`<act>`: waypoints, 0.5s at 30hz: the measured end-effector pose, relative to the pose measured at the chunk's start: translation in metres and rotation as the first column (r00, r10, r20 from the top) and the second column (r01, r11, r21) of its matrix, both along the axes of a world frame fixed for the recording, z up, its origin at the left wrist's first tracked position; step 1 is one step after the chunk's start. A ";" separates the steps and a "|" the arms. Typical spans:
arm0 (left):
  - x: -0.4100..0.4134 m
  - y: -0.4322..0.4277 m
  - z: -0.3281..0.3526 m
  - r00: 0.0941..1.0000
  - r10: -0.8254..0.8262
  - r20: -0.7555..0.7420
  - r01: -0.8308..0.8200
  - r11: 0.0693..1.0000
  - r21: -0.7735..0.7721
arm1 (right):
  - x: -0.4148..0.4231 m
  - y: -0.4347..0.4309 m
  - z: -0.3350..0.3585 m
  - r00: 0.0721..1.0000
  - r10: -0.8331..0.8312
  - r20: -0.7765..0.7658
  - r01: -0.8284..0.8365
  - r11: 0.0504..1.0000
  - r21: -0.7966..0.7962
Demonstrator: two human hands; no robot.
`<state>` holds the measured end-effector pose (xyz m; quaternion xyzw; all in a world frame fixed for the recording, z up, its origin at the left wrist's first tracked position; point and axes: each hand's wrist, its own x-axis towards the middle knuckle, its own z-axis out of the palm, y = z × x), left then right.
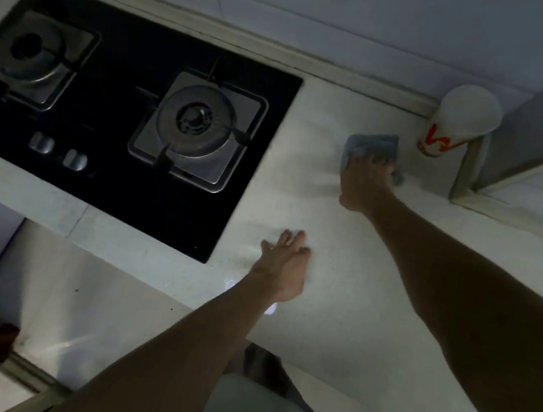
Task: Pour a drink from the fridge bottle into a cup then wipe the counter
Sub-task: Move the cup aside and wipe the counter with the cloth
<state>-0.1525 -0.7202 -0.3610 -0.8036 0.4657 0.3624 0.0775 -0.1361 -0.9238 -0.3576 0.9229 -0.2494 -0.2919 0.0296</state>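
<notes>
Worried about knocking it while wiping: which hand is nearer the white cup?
Right. The right hand, pressing the blue cloth, is beside the white cup; the left hand rests on the counter far from it, near the stove.

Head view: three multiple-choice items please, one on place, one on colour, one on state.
1. Where on the counter does the cup stand? A. at its front edge B. in its far right corner C. in its middle
2. What colour is the cloth under the right hand? A. red B. white C. blue
3. How is the left hand? A. lying flat and open on the counter B. gripping the cup C. holding the cloth
Key: 1 B, it stands by the wall corner; 2 C, blue shows around the hand; 3 A, it holds nothing.
</notes>
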 end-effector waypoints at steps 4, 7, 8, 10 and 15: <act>-0.002 -0.003 0.001 0.998 -0.047 0.031 0.047 0.999 0.008 | -0.063 -0.011 0.003 0.978 -0.163 -0.134 0.161 0.987 -0.025; -0.005 -0.004 0.004 0.998 -0.052 0.029 0.051 0.998 0.025 | -0.107 -0.019 -0.004 0.929 -0.330 -0.167 0.333 0.943 -0.010; -0.006 -0.004 0.004 0.998 -0.049 0.032 0.049 0.999 0.018 | -0.118 -0.024 -0.009 0.913 -0.374 -0.165 0.378 0.926 -0.006; -0.009 0.000 0.006 0.998 -0.045 0.037 0.045 0.999 -0.008 | -0.131 -0.026 -0.011 0.881 -0.439 -0.176 0.449 0.893 0.017; -0.020 0.019 0.007 0.999 -0.025 -0.028 0.024 0.998 -0.051 | -0.121 -0.007 -0.008 0.769 -0.619 -0.160 0.623 0.782 -0.030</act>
